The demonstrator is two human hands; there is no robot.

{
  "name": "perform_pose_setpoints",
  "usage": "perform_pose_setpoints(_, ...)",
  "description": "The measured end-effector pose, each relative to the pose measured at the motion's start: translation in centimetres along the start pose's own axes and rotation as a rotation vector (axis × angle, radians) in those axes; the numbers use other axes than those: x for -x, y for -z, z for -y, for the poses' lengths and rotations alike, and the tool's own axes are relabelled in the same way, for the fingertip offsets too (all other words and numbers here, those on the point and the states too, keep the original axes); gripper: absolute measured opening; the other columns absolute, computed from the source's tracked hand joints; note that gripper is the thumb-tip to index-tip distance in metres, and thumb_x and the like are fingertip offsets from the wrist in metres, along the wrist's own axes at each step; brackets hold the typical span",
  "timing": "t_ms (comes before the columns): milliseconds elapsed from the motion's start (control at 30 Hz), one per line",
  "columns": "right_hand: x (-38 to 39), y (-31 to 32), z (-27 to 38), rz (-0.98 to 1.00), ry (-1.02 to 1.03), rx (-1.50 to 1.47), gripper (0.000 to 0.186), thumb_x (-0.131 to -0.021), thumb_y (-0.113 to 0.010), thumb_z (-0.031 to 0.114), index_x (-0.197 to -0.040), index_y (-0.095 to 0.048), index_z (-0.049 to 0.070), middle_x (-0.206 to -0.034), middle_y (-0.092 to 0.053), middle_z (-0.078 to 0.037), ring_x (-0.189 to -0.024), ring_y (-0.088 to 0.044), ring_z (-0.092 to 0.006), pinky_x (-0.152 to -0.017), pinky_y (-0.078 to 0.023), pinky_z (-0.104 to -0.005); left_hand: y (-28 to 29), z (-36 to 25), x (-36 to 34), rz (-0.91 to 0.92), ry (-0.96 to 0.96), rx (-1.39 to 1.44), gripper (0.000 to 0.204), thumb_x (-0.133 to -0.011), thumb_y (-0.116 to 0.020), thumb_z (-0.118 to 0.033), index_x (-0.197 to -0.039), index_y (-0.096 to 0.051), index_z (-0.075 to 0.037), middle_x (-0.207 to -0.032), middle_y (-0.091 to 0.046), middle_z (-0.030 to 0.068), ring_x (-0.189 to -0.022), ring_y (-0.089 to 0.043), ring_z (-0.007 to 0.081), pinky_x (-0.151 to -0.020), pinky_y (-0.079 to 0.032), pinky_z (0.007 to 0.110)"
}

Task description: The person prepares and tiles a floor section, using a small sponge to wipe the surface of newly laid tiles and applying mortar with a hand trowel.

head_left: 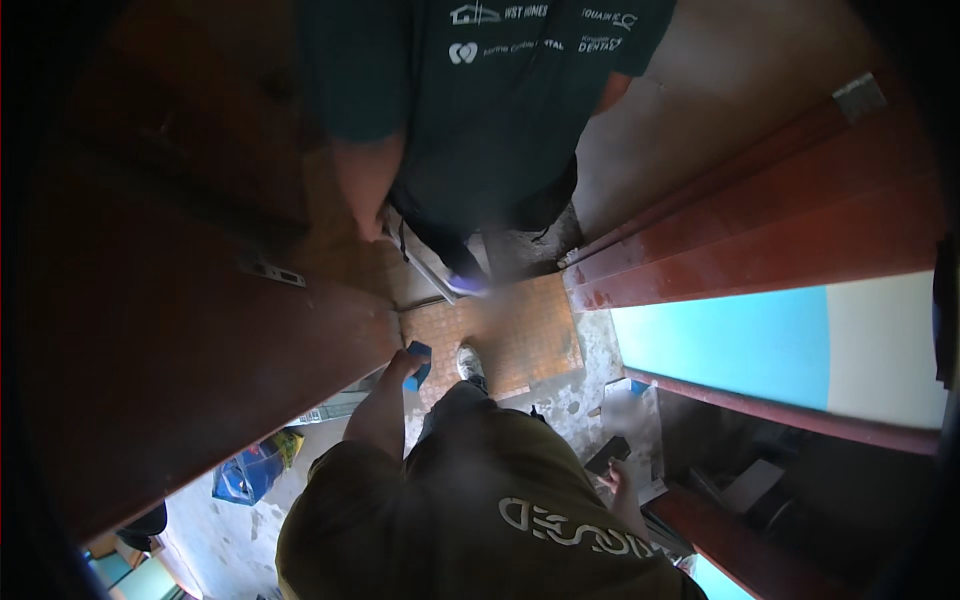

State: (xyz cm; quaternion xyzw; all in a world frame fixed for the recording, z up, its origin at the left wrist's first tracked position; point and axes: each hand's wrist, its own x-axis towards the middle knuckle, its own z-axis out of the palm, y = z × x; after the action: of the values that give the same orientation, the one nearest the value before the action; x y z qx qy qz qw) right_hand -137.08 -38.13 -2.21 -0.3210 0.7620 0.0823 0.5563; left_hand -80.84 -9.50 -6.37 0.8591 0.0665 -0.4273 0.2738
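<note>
Left hand (400, 372) fingers clamped on a blue foam block (419, 362) beside the brown wooden door (190, 360); right hand (612, 475) grips a dark flat object (607, 455).

Home doorway: wooden door (180, 330), tiled floor (520, 335)

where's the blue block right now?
In the head view, the blue block is just left of centre, held in the left hand against the edge of the dark brown door, beside the person's shoe on the orange tiled floor.
</note>
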Motion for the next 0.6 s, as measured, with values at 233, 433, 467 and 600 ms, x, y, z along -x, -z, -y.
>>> perform_pose_setpoints(233,-1.4,-3.5,13.1,-0.158,0.216,0.296,0.038,-0.092,-0.051,0.029,-0.126,-0.047,0.013,-0.124,-0.052,-0.007,-0.105,-0.055,-0.0285,-0.08,-0.053,-0.0506,4.0,-5.0,-2.3,-0.063,-0.092,0.225,0.049,-0.07,-0.074,-0.032,-0.103,-0.063,0.002,-0.091,-0.067,0.0167,-0.08,-0.065,0.0245,-0.07,-0.05,0.037)
perform_pose_setpoints(433,-2.0,-10.2,24.3,-0.084,0.429,0.518,0.039,-0.091,-0.052,0.03,-0.124,-0.05,0.01,-0.113,-0.059,-0.01,-0.098,-0.059,-0.0305,-0.075,-0.054,-0.0456,5.0,-1.9,-3.7,-0.104,0.033,0.484,0.043,-0.069,-0.074,-0.031,-0.098,-0.065,0.0,-0.086,-0.067,0.0127,-0.072,-0.064,0.0221,-0.065,-0.05,0.037)
perform_pose_setpoints(467,-2.5,-9.9,26.2,-0.105,0.476,0.554,0.039,-0.091,-0.052,0.03,-0.123,-0.051,0.009,-0.111,-0.06,-0.01,-0.097,-0.059,-0.0309,-0.075,-0.054,-0.0448,3.8,-3.3,-3.6,-0.094,0.026,0.572,0.042,-0.069,-0.075,-0.031,-0.096,-0.066,-0.001,-0.085,-0.067,0.0119,-0.071,-0.064,0.0217,-0.064,-0.05,0.037)
perform_pose_setpoints(600,-1.1,-13.9,33.4,-0.119,0.897,1.232,0.04,-0.089,-0.054,0.032,-0.119,-0.054,0.005,-0.098,-0.066,-0.014,-0.088,-0.063,-0.0336,-0.07,-0.053,-0.0402,0.5,-3.7,-3.4,-0.245,0.036,0.527,0.047,-0.067,-0.075,-0.033,-0.1,-0.064,-0.002,-0.09,-0.066,0.0121,-0.078,-0.063,0.0221,-0.069,-0.05,0.037)
